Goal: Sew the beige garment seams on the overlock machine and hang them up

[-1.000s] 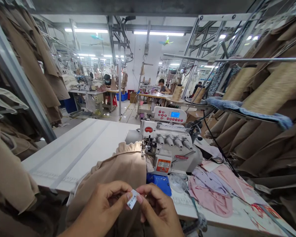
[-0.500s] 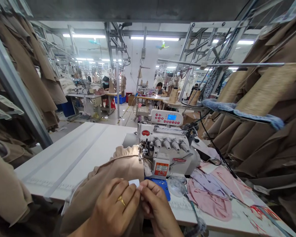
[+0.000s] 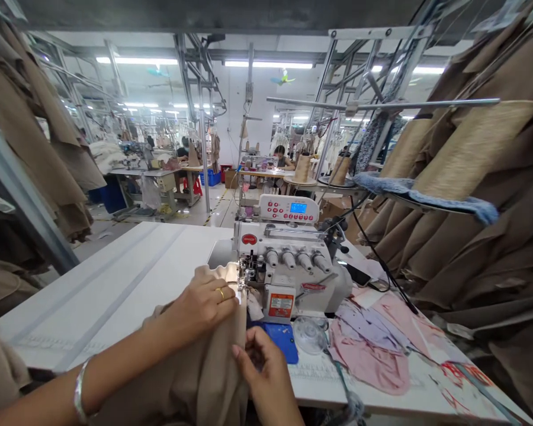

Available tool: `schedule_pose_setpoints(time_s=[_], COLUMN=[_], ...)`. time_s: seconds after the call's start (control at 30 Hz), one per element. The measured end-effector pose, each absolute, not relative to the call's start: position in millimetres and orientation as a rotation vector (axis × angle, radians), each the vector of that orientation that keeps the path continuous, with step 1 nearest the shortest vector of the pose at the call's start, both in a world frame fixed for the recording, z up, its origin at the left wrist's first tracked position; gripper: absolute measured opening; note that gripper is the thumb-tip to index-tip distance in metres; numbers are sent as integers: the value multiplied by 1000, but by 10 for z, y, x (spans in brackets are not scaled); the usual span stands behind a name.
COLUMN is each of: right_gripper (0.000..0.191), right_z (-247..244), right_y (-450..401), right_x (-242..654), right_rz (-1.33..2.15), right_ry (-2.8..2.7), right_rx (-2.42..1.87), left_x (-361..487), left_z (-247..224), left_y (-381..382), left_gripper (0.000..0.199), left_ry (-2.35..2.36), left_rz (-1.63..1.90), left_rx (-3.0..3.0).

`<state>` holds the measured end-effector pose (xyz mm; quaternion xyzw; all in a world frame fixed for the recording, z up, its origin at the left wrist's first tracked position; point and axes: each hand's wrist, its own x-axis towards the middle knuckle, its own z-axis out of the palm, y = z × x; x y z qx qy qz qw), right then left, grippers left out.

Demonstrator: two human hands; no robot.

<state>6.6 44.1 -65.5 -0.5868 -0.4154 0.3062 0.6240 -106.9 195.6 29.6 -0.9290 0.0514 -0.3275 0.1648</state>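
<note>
A brown garment piece (image 3: 222, 355) with a gathered edge runs up under the presser foot of an overlock sewing machine (image 3: 288, 254). My left hand (image 3: 208, 302), with a ring on one finger, lies over the fabric just in front of the foot. Its fingers are closed, and a sliver of a small white label (image 3: 238, 297) shows at their tips. Lower down, at the fabric's right edge, my right hand (image 3: 266, 367) is closed in a pinch on the cloth, its other fingers curled. Folds and the left hand hide part of the garment.
Pink and lilac fabric scraps (image 3: 371, 343) lie right of the machine, by a clear round dish (image 3: 310, 335) and a blue plate (image 3: 282, 342). Thread cones (image 3: 475, 151) stand at upper right. Brown garments (image 3: 479, 236) hang on both sides. Other people sit at machines farther back.
My left hand has moved up and forward to the presser foot, taking the white label along. My right hand has come away from the label and sits lower at the fabric edge.
</note>
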Motion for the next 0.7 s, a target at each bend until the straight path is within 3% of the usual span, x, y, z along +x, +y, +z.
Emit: schedule_pose_setpoints(time_s=[0.17, 0.23, 0.47, 0.7], right_gripper=[31, 24, 35, 24], right_z=[-840, -871, -925, -959], right_y=[407, 407, 421, 376], right_x=[-27, -33, -54, -38], right_rz=[843, 874, 905, 949], right_ry=[-796, -803, -852, -949], right_rx=[-1197, -1179, -1153, -1246], left_x=[-1084, -1078, -940, -911], left_z=[361, 388, 433, 461], left_y=[1989, 1984, 2009, 2077], left_gripper=[29, 24, 25, 35], left_ry=[201, 223, 272, 235], left_rz=[-722, -657, -639, -651], left_rx=[-2694, -2664, -2621, -2663])
